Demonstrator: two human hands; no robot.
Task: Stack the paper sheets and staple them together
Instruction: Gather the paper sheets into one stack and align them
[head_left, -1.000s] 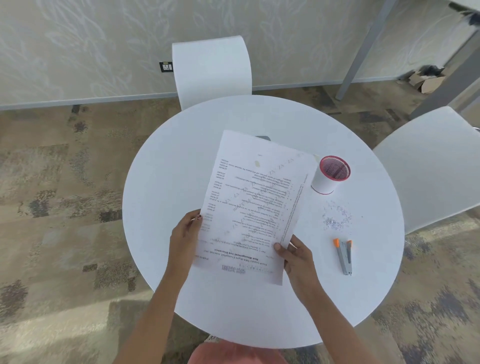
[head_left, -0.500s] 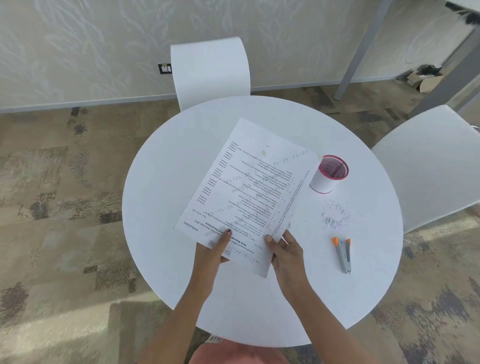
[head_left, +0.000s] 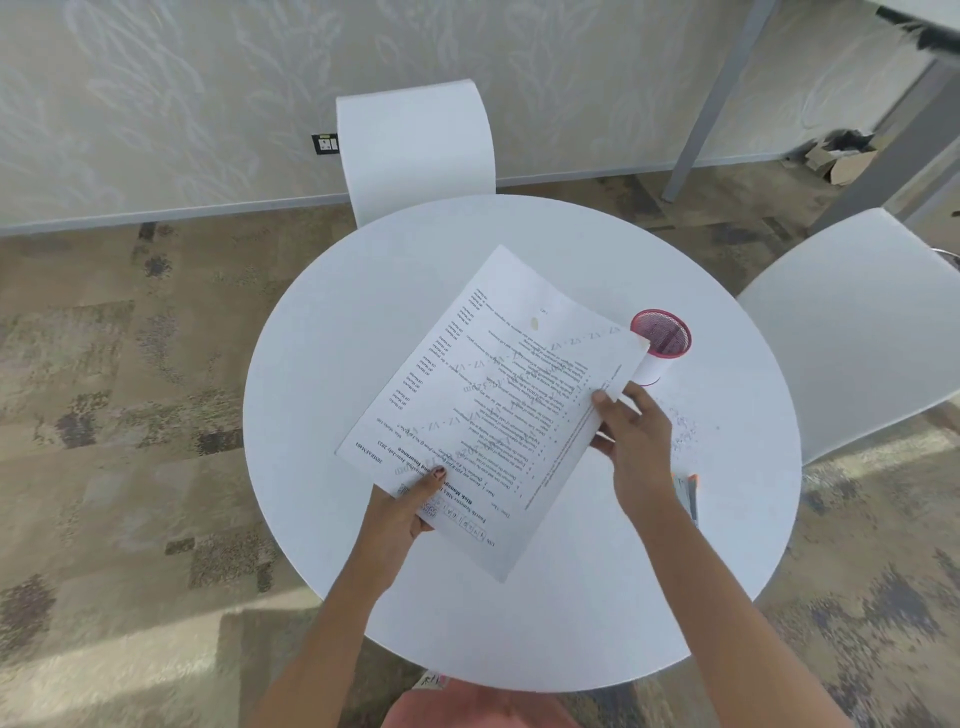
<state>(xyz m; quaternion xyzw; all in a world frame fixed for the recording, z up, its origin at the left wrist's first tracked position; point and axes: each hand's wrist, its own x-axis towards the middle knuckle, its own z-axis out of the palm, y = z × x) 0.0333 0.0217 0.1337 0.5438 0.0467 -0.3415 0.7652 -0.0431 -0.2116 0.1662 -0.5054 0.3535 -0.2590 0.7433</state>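
The round white table (head_left: 332, 364) carried a pink mesh cup (head_left: 661, 343), scattered loose staples (head_left: 685, 431) and an orange-tipped stapler (head_left: 688, 491), partly hidden behind a wrist.

Office meeting nook — round table (head_left: 322, 364), carpet (head_left: 104, 415)

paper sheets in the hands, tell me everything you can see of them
The paper sheets are white, printed with black text that reads upside down from the head view, plus a faint diagonal watermark. They look thin and slightly curled at the far edge, held tilted above the round white table. The left hand pinches the near edge, the right hand grips the right edge. Their far right corner overlaps the pink mesh cup.
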